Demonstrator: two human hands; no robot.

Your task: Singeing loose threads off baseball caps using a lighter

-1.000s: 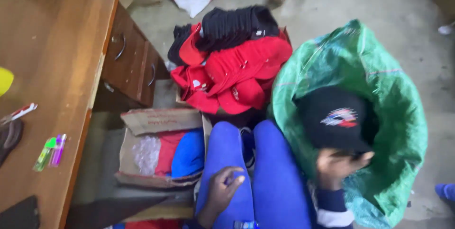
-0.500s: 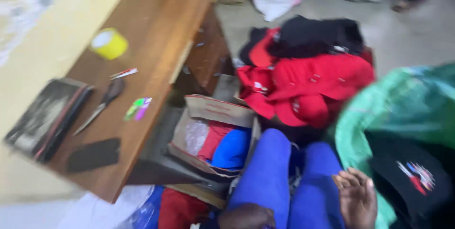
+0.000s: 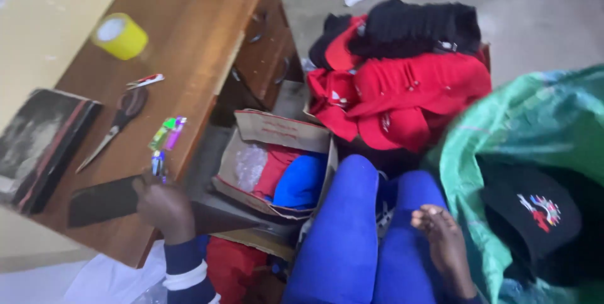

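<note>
1. While the left hand [image 3: 165, 206] rests at the desk's [image 3: 207, 21] near edge, its fingers pinch a small blue pen-like item [image 3: 157, 164]; the exact kind is too blurred to tell.
2. Right hand [image 3: 445, 248] lies flat on the blue-clad right knee [image 3: 402, 241], fingers loosely spread, holding nothing.
3. Dark flat item [image 3: 100, 200] touches the left hand, at the near edge.
4. Green-pink markers [image 3: 167, 133] lie just beyond the pen, scissors [image 3: 116, 125] beside them.
5. Yellow tape roll [image 3: 119, 35] sits towards the desk's far side; black book [image 3: 38, 143] at the left edge.
6. Open cardboard box [image 3: 277, 129] of red and blue cloth stands between desk and knees.
7. Red and black caps [image 3: 402, 84] are piled beyond; a black cap [image 3: 531, 213] lies in a green sack [image 3: 503, 134].
</note>
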